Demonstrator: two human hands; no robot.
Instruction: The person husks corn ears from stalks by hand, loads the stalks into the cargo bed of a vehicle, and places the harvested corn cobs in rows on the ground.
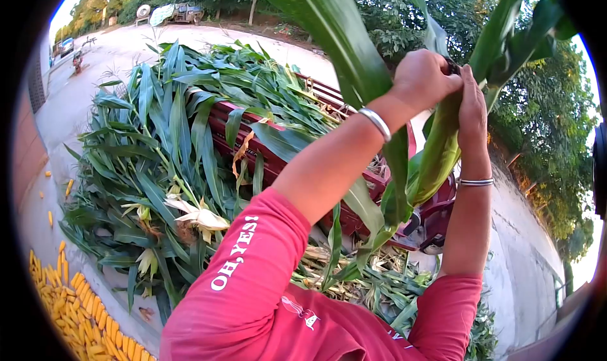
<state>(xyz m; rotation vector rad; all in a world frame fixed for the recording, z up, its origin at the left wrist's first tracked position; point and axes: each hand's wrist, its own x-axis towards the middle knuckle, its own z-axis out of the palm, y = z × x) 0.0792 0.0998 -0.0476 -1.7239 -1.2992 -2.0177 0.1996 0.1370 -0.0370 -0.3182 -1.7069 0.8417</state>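
Observation:
A green ear of corn (441, 147), still in its husk, hangs on a leafy corn stalk at the right of the view. My left hand (425, 76) is closed at the dark silk end at the top of the ear. Beside it, my right hand (473, 111) lies along the upper right side of the ear, its thumb hidden, its fingers pressed round the tip. Long green leaves (329, 32) rise above and around both hands.
Cut corn stalks (145, 146) are heaped over a red metal cart (275, 149). Peeled yellow cobs (82, 310) lie piled at the lower left. Opened husks (205, 218) stick out of the heap. Trees and a parked vehicle (188, 12) stand in the background.

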